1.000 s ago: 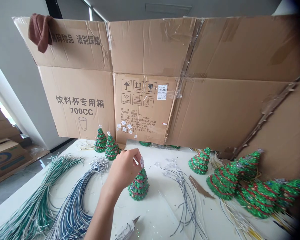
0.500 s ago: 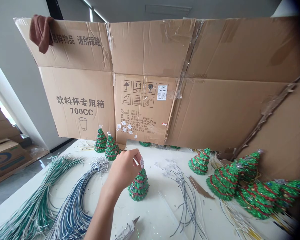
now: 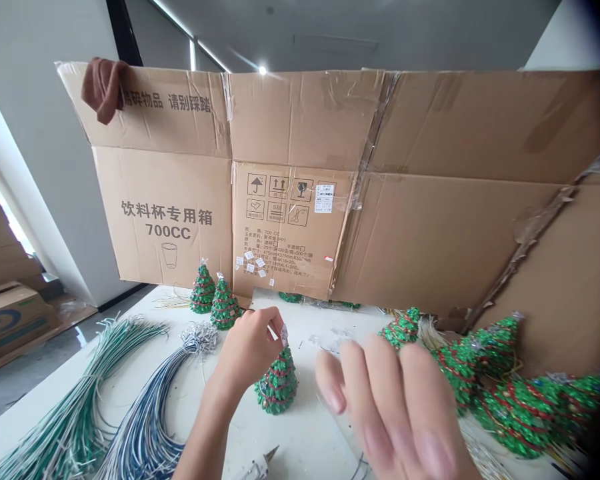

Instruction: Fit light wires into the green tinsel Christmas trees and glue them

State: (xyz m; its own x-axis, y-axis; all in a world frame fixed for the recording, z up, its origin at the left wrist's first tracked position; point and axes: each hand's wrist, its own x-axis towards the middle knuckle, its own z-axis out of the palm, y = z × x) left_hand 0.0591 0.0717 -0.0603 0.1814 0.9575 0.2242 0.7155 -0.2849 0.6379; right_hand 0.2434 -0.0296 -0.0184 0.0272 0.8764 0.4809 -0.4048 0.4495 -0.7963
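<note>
My left hand (image 3: 253, 340) is closed in a pinch at the pale, shiny tip of a small green Christmas tree (image 3: 279, 387) with red garland. This tree stands upright on the white table. To its right, near the camera, is my right hand (image 3: 395, 407), slightly blurred, its fingers loosely stretched and bent downward. Nothing shows in those fingers, and they are apart from the tree. Behind my right hand lie thin wires with clear ends (image 3: 330, 340), mostly hidden. A pointed metal tool (image 3: 266, 460) lies below the tree, cut off by the lower edge.
Green-white wires (image 3: 75, 387) and blue-white wires (image 3: 153, 407) lie bundled at left. Two trees (image 3: 223, 303) stand behind my left hand. More trees (image 3: 525, 407) lean at right. Cardboard (image 3: 290, 120) walls the back, with small stickers (image 3: 250, 268) and a brown cloth (image 3: 103, 90).
My right hand has come into view from the lower right, covering the loose wires. My left hand still pinches the tree's tip. The camera has tilted slightly upward.
</note>
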